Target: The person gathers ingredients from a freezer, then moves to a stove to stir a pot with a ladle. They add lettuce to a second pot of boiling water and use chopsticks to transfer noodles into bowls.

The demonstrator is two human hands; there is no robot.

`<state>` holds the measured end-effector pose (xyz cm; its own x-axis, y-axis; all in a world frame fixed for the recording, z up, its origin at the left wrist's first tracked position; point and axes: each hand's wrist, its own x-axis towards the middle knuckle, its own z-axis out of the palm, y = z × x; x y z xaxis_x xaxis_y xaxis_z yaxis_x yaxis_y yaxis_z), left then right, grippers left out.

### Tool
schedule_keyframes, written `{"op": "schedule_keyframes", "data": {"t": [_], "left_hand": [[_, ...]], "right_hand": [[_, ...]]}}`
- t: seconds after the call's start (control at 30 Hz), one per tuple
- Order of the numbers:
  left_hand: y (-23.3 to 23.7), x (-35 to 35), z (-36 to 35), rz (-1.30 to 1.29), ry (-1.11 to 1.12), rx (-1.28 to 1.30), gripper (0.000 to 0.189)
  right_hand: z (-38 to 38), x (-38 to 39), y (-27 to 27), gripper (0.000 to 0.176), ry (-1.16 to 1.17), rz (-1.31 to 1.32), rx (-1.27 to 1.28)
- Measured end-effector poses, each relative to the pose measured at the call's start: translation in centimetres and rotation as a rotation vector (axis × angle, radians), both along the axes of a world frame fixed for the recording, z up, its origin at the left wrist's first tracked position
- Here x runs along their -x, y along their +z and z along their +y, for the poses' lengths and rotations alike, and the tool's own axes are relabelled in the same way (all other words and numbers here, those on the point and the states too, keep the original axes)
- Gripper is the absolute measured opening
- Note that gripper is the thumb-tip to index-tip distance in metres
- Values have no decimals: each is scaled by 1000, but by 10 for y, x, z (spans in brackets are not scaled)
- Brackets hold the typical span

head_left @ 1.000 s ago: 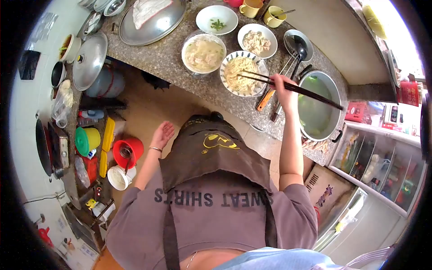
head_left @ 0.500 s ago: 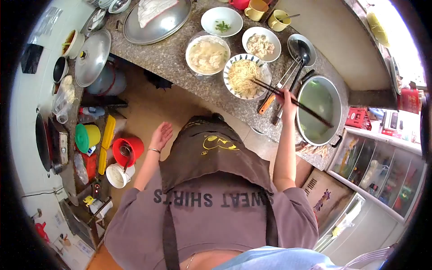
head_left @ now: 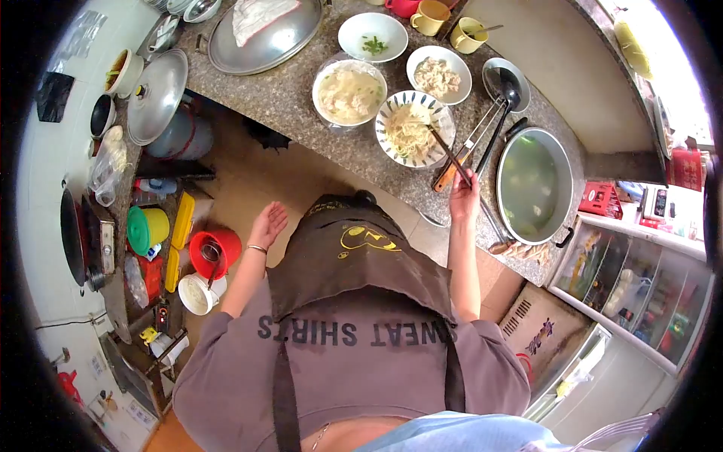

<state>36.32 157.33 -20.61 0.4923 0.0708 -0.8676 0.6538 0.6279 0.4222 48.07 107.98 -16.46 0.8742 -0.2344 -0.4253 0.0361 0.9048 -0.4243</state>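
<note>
My right hand (head_left: pixel 464 197) is closed around dark chopsticks (head_left: pixel 447 152) at the counter's front edge. Their tips reach into a patterned bowl (head_left: pixel 388 106) of pale noodles (head_left: pixel 407 137), with some green showing at its near side. Close by that hand lies an orange-handled utensil (head_left: pixel 446 175), beside a black ladle (head_left: pixel 510 93). A large metal pot (head_left: pixel 566 157) of greenish liquid stands to the right. My left hand (head_left: pixel 269 224) hangs low beside my apron, its fingers stretched out and nothing in it.
Left of the noodles is a bowl of dumplings in broth (head_left: pixel 348 94). Behind are a bowl with chopped greens (head_left: pixel 374 47), a bowl of pale meat pieces (head_left: pixel 437 76) and yellow cups (head_left: pixel 430 16). A big lid (head_left: pixel 265 43) lies farther left; a red bucket (head_left: pixel 197 252) is below.
My right hand has come left and closer to my body, and the chopsticks are steeper, no longer reaching over the pot. The noodles sit differently in the bowl. My left hand has barely moved.
</note>
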Motion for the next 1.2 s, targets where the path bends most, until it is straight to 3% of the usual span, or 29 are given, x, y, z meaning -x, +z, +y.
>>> {"op": "schedule_keyframes", "data": {"t": [0.2, 0.33, 0.5, 0.7, 0.83, 0.97, 1.1, 1.17, 1.2], "left_hand": [[-3, 0, -6, 15, 15, 28, 37], [-4, 0, -10, 14, 19, 35, 36], [-9, 0, -8, -11, 2, 57, 35], [-11, 1, -6, -2, 0, 58, 34], [-8, 1, -7, -9, -19, 55, 33], [-8, -2, -7, 5, -34, 56, 34], [-11, -1, -5, 0, -30, 70, 36], [-13, -2, -6, 6, -42, 70, 37], [-14, -3, -8, 19, -55, 64, 37]], "right_hand": [[3, -8, 114, 20, -41, -138, 126], [3, -8, 147, 21, -105, -151, 136], [11, -1, 140, 22, -86, -194, 114], [13, 14, 64, 25, -96, -58, 128], [33, 19, 67, 31, -22, -21, 343], [15, 17, 91, 32, 133, 125, 1101], [-10, 10, 141, 30, 39, 44, 1285], [8, -7, 141, 30, 64, 63, 1241], [14, -15, 129, 29, 196, 17, 1323]]}}
